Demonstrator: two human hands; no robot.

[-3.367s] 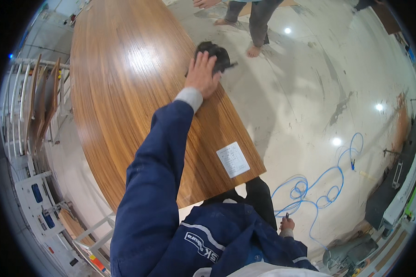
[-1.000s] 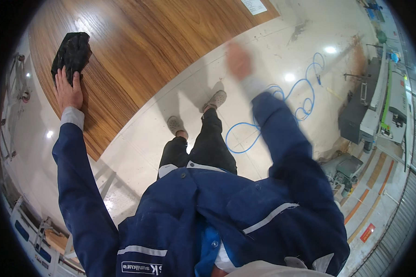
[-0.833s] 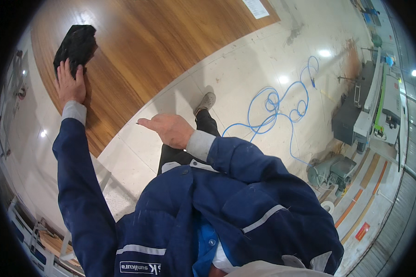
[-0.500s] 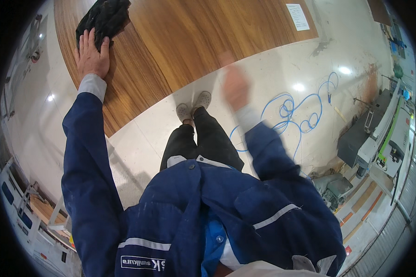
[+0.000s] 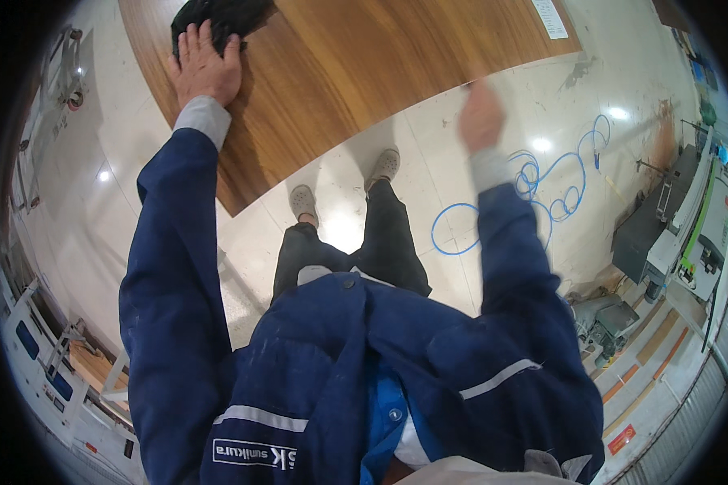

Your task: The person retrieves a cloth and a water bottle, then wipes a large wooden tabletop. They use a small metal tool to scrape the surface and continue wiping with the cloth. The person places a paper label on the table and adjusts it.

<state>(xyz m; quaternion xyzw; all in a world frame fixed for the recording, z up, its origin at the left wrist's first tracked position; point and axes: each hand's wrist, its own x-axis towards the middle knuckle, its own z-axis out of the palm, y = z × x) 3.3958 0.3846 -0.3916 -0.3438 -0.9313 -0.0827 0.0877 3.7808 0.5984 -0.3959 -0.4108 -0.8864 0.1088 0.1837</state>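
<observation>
A large board with brown wood grain (image 5: 340, 89) fills the top of the view. Near its left side lies a crumpled black cloth (image 5: 206, 18). My left hand (image 5: 206, 71) rests on the cloth's near edge, fingers spread and stretched forward. At the board's front edge, right of the middle, is my right hand (image 5: 483, 117). Motion blurs its fingers, so I cannot make out whether they hold or touch anything. A white printed paper label (image 5: 550, 18) sits on the board's far right part.
A coiled blue hose (image 5: 455, 229) trails over the pale shiny floor (image 5: 412, 194) to the right. Machinery with a green strip (image 5: 692, 234) stands at the far right. White frames (image 5: 65, 380) line the lower left. My feet in light clogs (image 5: 387, 164) stand apart near the board.
My right hand has shifted right along the board's front edge. The left hand stays on the cloth. My feet have moved apart, and the whole view has shifted.
</observation>
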